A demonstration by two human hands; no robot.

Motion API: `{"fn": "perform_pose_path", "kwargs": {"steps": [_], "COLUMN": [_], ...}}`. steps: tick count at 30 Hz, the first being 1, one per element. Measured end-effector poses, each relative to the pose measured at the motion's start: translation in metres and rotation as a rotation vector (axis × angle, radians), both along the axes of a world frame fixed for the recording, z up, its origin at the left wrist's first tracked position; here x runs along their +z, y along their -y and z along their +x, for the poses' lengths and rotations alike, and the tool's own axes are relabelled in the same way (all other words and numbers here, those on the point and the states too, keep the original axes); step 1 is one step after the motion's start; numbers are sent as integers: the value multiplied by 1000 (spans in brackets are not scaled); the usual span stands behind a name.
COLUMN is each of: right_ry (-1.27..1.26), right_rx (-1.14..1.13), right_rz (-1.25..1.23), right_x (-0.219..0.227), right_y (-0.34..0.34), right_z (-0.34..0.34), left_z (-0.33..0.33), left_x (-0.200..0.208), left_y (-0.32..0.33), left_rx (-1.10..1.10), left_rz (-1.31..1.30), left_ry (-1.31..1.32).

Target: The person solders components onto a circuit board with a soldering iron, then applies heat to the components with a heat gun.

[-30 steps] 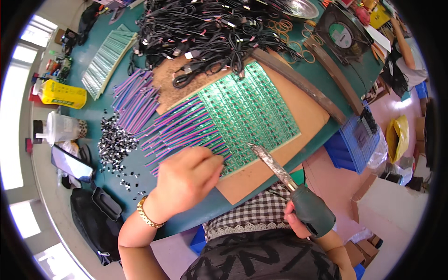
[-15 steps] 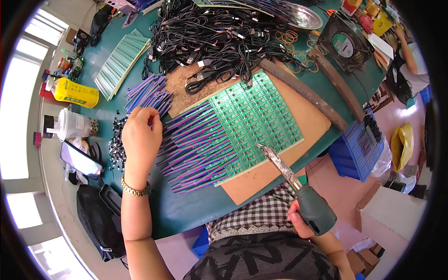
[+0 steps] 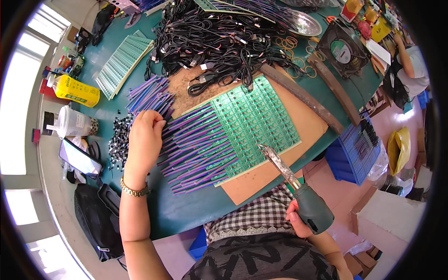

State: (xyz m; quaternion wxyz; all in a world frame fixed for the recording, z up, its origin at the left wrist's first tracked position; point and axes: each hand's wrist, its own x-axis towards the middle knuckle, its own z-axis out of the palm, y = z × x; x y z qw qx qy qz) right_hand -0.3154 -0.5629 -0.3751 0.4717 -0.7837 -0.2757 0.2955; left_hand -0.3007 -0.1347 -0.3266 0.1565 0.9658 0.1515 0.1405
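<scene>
My right hand (image 3: pixel 299 221) is wrapped round the dark green handle of a soldering iron (image 3: pixel 315 212). The iron's metal tip, stained and scorched, points up-left over the lower edge of a green circuit board panel (image 3: pixel 254 123). Rows of blue, purple and dark multi-strand wires (image 3: pixel 198 149) fan out leftward from that panel. My left hand (image 3: pixel 145 142), with fingers bent together, is beside the free ends of those wires and just below a loose bundle of similar wires (image 3: pixel 148 95). What its fingertips hold, if anything, is too small to make out.
Under the panel lies a brown board (image 3: pixel 254 183). Beyond are black cables (image 3: pixel 210 42), two dark bars (image 3: pixel 303 98), a fan (image 3: pixel 342 49) and stacked panels (image 3: pixel 123 63). At left are small black parts (image 3: pixel 120 140), a drink cup (image 3: pixel 74 122), a yellow bottle (image 3: pixel 74 91) and a phone (image 3: pixel 80 157).
My left hand has shifted slightly down and right, its fingers drawn closer together near the wire ends. The soldering iron stays nearly in place in my right hand.
</scene>
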Motion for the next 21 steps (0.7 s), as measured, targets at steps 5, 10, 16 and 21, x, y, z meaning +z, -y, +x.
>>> {"fn": "perform_pose_path", "kwargs": {"steps": [5, 10, 16, 21], "right_ry": [-9, 32, 10, 227], "right_rx": [-51, -20, -77, -19], "right_rz": [160, 145, 63, -13], "right_x": [-3, -2, 10, 34], "right_y": [-2, -3, -11, -26], "right_z": [0, 0, 1, 20], "left_z": [-2, -3, -3, -13], "left_x": [8, 18, 4, 23], "left_y": [-10, -15, -12, 63], "left_rx": [76, 144, 140, -54], "left_rz": [-187, -282, -458, -586], "left_ry": [7, -26, 287, 184]}}
